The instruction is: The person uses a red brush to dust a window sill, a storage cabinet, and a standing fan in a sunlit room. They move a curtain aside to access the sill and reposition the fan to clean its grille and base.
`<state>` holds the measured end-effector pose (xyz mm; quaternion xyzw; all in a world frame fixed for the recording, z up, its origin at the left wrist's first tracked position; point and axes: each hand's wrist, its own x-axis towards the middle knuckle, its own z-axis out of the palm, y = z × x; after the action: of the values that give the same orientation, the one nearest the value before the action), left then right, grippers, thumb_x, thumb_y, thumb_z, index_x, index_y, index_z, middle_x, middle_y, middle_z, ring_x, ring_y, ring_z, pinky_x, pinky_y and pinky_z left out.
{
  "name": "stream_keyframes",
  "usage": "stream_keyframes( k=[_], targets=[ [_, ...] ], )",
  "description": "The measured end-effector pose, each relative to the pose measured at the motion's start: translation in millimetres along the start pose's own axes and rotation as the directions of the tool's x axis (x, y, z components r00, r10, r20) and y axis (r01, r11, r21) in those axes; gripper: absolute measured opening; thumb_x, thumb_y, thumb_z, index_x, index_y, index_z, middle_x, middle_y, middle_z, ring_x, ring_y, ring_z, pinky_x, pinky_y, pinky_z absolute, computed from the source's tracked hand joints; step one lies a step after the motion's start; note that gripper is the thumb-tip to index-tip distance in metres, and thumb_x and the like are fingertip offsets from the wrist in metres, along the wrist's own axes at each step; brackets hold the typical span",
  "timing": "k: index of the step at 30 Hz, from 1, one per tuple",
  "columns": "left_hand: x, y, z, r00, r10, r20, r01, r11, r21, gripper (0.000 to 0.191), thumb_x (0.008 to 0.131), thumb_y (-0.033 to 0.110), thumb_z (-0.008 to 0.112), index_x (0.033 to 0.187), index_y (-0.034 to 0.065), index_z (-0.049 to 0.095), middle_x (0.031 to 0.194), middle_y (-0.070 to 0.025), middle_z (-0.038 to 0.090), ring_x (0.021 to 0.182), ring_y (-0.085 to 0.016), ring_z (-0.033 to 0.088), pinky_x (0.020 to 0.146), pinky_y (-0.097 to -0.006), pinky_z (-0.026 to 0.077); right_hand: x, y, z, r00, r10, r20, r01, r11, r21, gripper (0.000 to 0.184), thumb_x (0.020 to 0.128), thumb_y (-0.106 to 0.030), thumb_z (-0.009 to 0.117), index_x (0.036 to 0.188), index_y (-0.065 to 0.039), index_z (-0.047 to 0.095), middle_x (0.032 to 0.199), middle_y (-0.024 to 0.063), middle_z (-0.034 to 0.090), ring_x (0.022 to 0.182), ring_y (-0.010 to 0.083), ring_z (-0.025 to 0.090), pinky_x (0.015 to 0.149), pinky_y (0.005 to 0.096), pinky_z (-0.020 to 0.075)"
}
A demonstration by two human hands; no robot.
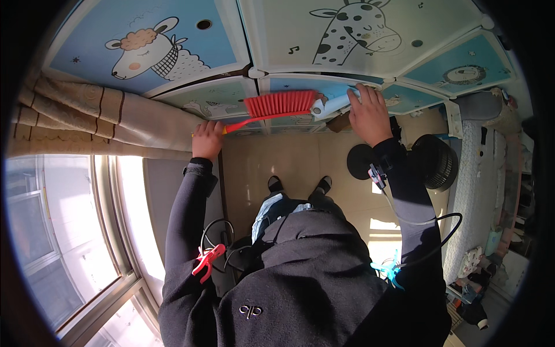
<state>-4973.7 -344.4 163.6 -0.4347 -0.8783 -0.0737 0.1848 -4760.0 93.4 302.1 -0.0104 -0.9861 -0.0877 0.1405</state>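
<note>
My left hand (208,141) grips the yellow end of the handle of a red bristle brush (281,104). The brush lies level in front of me, bristles turned up towards the cabinet doors. Just past its tip is a pale blue roll-shaped thing (333,105) with a round white end; its exact kind is unclear. The fingers of my right hand (369,113) are closed over the far end of this roll, hiding part of it. Brush head and roll end look very close together; whether they touch I cannot tell.
Cabinet doors with animal drawings (360,39) rise before me. At left hang beige curtains (112,117) beside a bright window (65,234). A black round-based object (433,162) stands on the tiled floor (277,152) at right, near a bed (466,195). Cables with clips run along both sleeves.
</note>
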Motion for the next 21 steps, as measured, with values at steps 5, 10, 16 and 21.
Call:
stream_keyframes(
  k=[5,10,16,21],
  targets=[
    [-40,-14,49,0.863,0.049,0.503,-0.168,0.967,0.194,0.009,0.094,0.017,0.062,0.099,0.0149,0.069,0.090,-0.0041,0.069,0.091,-0.026,0.069,0.080,-0.0435,0.054,-11,-11,1,0.997,0.075,0.029,-0.077,0.996,0.051,0.065,0.085,-0.009,0.070,0.149,-0.010,0.058,0.149,0.0155,0.053,0.135,0.0334,0.051,0.116,0.0474,0.0415],
    [-30,9,81,0.783,0.130,0.609,-0.238,0.966,0.100,0.011,0.095,0.021,0.062,0.092,0.0147,0.071,0.089,-0.0067,0.076,0.091,-0.028,0.074,0.079,-0.0443,0.056,-18,-31,1,0.991,0.130,-0.020,-0.124,0.975,0.184,0.077,0.087,-0.007,0.070,0.160,-0.019,0.050,0.161,0.0134,0.043,0.135,0.0356,0.052,0.117,0.0485,0.0434],
    [59,62,86,0.803,0.230,0.550,-0.316,0.946,0.066,0.013,0.097,0.024,0.063,0.094,0.0136,0.071,0.089,-0.0085,0.076,0.084,-0.030,0.076,0.069,-0.0463,0.058,-62,-35,-6,0.935,0.350,-0.054,-0.321,0.903,0.286,0.079,0.088,-0.010,0.069,0.162,-0.020,0.045,0.162,0.0154,0.042,0.135,0.0382,0.055,0.114,0.0500,0.0466],
    [105,95,50,0.849,0.227,0.477,-0.234,0.971,-0.045,0.024,0.099,0.035,0.070,0.105,0.0115,0.066,0.086,-0.0106,0.073,0.080,-0.034,0.074,0.066,-0.0500,0.058,-142,-29,4,0.813,0.582,0.040,-0.556,0.752,0.355,0.071,0.086,-0.011,0.068,0.154,-0.011,0.050,0.157,0.0182,0.045,0.132,0.0395,0.058,0.112,0.0493,0.0482]
  ],
)
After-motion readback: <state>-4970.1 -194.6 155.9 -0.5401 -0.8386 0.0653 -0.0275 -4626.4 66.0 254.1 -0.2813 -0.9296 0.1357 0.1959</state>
